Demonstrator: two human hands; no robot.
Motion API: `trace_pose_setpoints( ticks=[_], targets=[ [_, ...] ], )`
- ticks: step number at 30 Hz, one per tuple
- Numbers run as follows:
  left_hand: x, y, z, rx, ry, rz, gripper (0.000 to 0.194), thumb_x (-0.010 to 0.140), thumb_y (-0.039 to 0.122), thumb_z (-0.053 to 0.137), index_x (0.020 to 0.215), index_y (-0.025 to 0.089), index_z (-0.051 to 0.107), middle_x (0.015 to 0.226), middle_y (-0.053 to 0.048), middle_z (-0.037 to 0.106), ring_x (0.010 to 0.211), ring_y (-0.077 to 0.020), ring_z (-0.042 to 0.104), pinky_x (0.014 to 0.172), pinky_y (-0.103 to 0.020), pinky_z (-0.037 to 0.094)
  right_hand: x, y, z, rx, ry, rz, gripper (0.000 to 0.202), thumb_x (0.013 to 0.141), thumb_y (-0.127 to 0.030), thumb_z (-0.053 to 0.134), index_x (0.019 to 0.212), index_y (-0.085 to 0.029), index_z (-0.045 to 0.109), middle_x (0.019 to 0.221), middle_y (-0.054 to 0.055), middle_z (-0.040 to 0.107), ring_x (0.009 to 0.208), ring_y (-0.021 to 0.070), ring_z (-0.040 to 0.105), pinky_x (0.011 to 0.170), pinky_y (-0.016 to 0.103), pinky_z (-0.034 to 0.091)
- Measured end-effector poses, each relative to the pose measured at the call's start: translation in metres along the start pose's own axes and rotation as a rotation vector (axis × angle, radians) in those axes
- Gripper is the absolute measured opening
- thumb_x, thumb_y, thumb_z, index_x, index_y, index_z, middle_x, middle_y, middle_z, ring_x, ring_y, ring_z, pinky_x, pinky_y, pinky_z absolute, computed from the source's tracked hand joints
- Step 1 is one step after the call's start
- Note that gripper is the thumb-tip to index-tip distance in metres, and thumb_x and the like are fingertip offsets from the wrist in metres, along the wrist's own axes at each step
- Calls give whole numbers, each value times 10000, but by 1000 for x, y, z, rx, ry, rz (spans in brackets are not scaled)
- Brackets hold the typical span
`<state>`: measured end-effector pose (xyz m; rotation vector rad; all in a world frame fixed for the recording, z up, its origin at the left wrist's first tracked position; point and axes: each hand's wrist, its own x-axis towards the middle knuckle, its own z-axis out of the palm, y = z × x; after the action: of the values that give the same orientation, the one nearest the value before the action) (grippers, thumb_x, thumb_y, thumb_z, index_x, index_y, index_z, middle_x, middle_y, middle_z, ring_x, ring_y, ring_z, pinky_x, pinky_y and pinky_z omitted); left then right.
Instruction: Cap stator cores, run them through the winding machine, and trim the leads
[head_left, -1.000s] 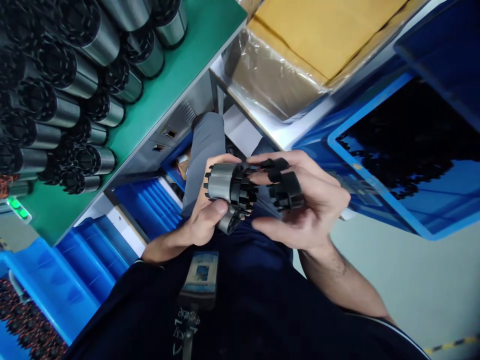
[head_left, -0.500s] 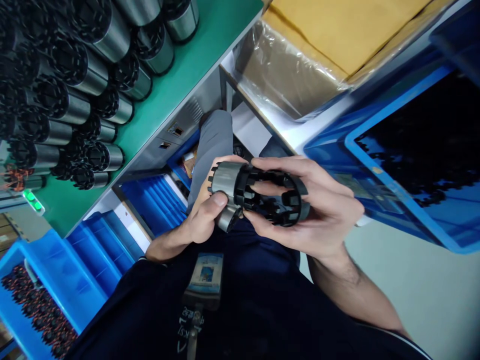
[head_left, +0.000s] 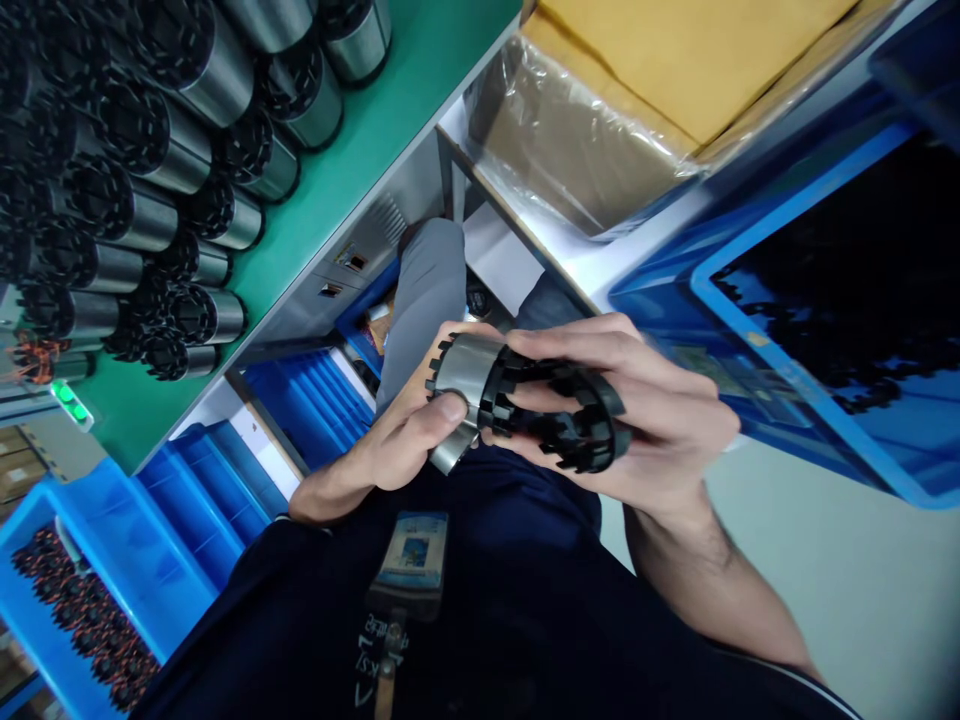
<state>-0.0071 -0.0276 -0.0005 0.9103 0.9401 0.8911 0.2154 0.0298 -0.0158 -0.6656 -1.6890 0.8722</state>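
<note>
My left hand (head_left: 409, 430) is closed round a silver metal motor stator core (head_left: 466, 372), its thumb pressed on the side. Black teeth stand out at the core's left end. Below it a second silver cylindrical part (head_left: 450, 456) shows, partly covered by the thumb. My right hand (head_left: 667, 410) grips a black toothed plastic ring (head_left: 600, 425), which is tilted, with fingers reaching through and around it. Another black toothed piece (head_left: 496, 395) sits at the core's right end, between the two hands. Whether the fingertips of my right hand press on it cannot be made out.
Many similar silver cores with black ends (head_left: 154, 215) stand on a green bench (head_left: 382, 125) at upper left. A blue bin (head_left: 817, 400) of black parts is at right. Blue trays (head_left: 97, 500) lie lower left. A plastic-lined carton (head_left: 577, 150) stands at the top.
Both hands have shifted slightly right with the parts. The black ring in my right hand has tipped and now sits at a different angle. The core has turned a little in my left hand.
</note>
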Motion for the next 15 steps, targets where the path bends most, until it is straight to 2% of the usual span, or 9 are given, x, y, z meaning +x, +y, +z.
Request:
trace_pose_setpoints(
  ticks=[2,4,7,10,12,15],
  targets=[
    [-2,2,-1,31,-14,-30,621,1151,681,541,1633,299,629,1052,-94,833,993,-378,854,809,-524,726,-2,3,-3,74,4,29,614,879,-389,1089,1456,-391,880,1401,48,900,1049,309,900,825,506,756],
    [-3,5,-2,80,-57,-15,643,1153,676,566,1636,254,619,998,-92,818,940,-360,841,852,-512,719,-5,5,-6,111,3,57,636,854,-390,1107,1450,-394,886,1400,44,901,1041,299,900,815,491,756],
    [-3,7,-2,154,-117,40,664,1152,606,653,1694,235,559,1084,-104,823,977,-336,831,943,-492,701,-10,4,-9,66,24,73,647,838,-331,1110,1440,-417,892,1403,32,900,977,285,888,760,471,740],
    [-2,-1,2,178,-71,76,658,1136,664,675,1652,258,630,1161,-122,840,1077,-363,841,1040,-526,694,-13,4,-9,27,56,70,650,802,-291,1123,1410,-371,910,1386,59,906,947,280,882,743,448,727],
    [-1,-9,7,64,-10,33,670,1111,769,647,1555,271,706,1130,-119,853,1014,-362,849,953,-522,720,-13,5,-10,40,58,96,589,783,-332,1134,1337,-336,932,1359,77,909,979,302,885,788,473,739],
    [6,-15,17,-196,64,-55,779,1127,893,433,1420,248,757,1003,-110,839,856,-329,844,690,-455,714,-14,7,-14,64,64,232,449,804,-478,1113,1189,-334,932,1285,78,907,1116,369,880,914,576,759]
  ],
)
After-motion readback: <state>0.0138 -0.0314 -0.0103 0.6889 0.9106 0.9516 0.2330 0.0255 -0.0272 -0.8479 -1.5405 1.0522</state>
